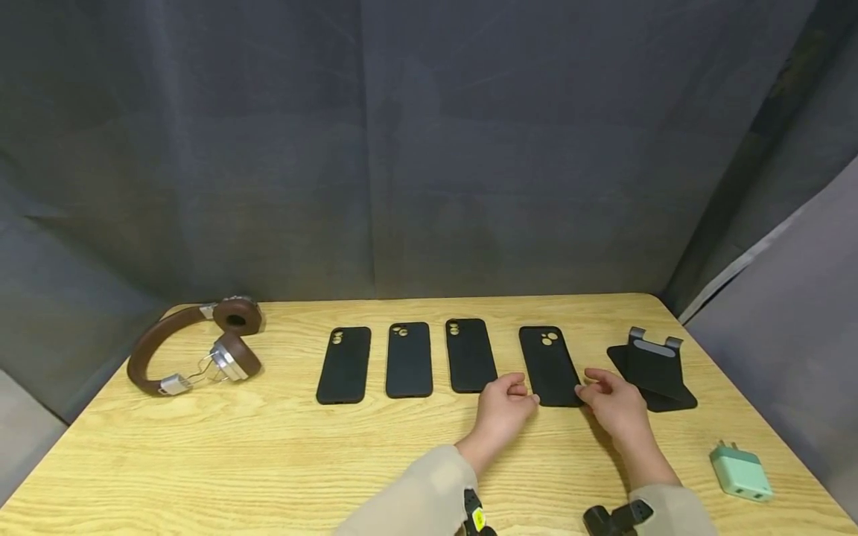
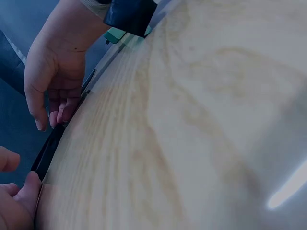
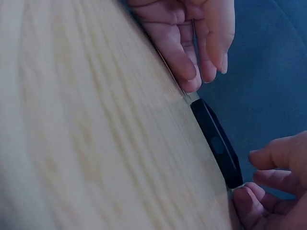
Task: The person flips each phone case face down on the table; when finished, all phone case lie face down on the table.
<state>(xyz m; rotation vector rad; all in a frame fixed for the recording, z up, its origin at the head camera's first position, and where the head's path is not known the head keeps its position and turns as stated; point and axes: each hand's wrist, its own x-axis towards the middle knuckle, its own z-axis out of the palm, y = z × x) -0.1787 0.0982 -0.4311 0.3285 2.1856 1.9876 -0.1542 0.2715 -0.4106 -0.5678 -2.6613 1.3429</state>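
A black phone case (image 1: pixel 550 368) with a two-hole camera cutout lies flat on the wooden table, slightly tilted. By its lower left corner is my left hand (image 1: pixel 504 409), fingers loosely bent and nothing held. At the lower right corner, my right hand (image 1: pixel 615 406) touches or nearly touches the edge with relaxed fingertips. From the right wrist view, the case (image 3: pixel 218 143) shows edge-on between the left hand (image 3: pixel 180 40) and the right hand (image 3: pixel 276 187). Three more black cases, the left (image 1: pixel 344 366), middle (image 1: pixel 409 361) and right (image 1: pixel 469 357), lie in a row leftward.
Brown headphones (image 1: pixel 157 346) lie at the table's far left. A black folding stand (image 1: pixel 657 372) sits right of the right hand, and a mint-green charger plug (image 1: pixel 740 473) lies near the right edge. Grey curtains (image 1: pixel 429 149) hang behind the table (image 1: pixel 234 461).
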